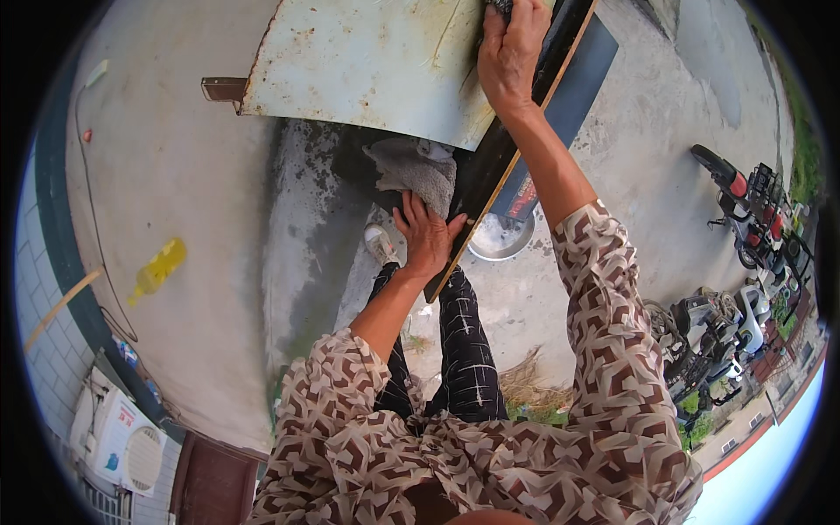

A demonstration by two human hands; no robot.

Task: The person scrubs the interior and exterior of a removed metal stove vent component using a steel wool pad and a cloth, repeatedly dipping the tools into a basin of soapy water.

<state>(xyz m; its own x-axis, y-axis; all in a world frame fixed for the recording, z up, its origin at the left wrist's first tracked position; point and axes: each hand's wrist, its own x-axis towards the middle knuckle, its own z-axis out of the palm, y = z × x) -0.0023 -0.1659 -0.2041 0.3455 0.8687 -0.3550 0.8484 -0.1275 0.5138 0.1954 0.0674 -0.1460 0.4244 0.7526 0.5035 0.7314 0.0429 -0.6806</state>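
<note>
At the top of the head view my right hand (515, 56) grips a dark grey scouring pad (502, 5), mostly hidden by the fingers. It lies against a pale, rust-flecked metal panel (367, 65). Along the panel's right side runs a black board (476, 187) with a wood-coloured edge. Lower down, my left hand (428, 239) rests with fingers spread, its thumb on the board's edge. Its fingertips touch a crumpled grey cloth (420, 174) beneath the panel's near edge. A brown metal bracket (223, 90) sticks out at the panel's left.
A metal basin (502, 252) with suds stands right of my legs, partly under a blue-grey panel (577, 85). A yellow bottle (161, 266) lies on the concrete. Parked motorbikes (761, 210) stand at right. An air-conditioner unit (118, 430) and a cable (92, 190) are at left.
</note>
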